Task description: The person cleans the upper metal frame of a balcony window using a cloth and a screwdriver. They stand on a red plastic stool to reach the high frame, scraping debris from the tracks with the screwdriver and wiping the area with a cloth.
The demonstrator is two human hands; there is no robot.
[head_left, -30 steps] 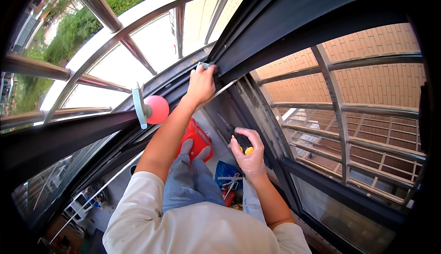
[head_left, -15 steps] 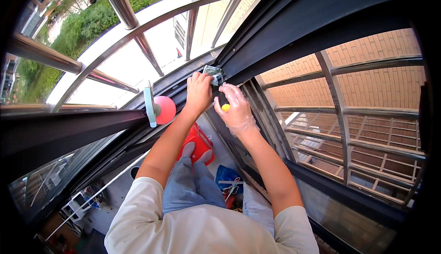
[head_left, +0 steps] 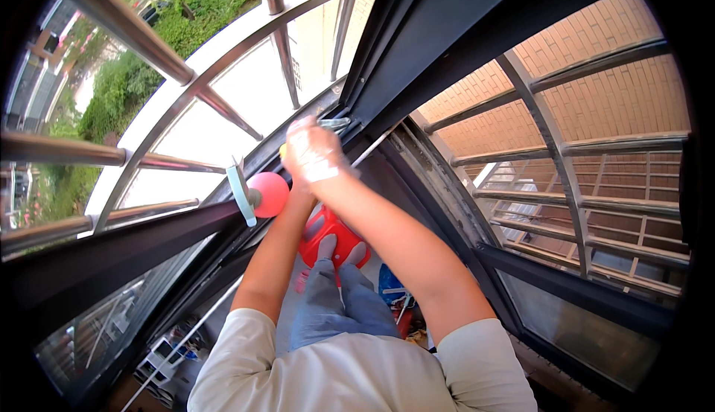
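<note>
My right hand [head_left: 322, 160], in a clear plastic glove, is smeared by motion and lies across my left wrist. At its left side shows the yellow end of a handle [head_left: 283, 150]; the rest of this black-and-yellow handled tool is hidden by the hand. My left hand is mostly covered by the right one, and its fingers cannot be made out; only the left forearm [head_left: 285, 237] shows plainly. Just beyond the hands, a crumpled grey-green cloth [head_left: 335, 123] sits in the corner of the dark window frame [head_left: 417, 55].
A pink round piece with a pale blue bar [head_left: 240, 192] stands on the frame at the left. Metal guard bars [head_left: 156, 110] curve outside. My feet are on a red plastic stool [head_left: 339, 241]. A blue bag [head_left: 391, 285] lies on the floor below.
My right hand has moved left from the frame corner and now crosses over my left hand. The view has turned a little. The cloth is still at the corner.
</note>
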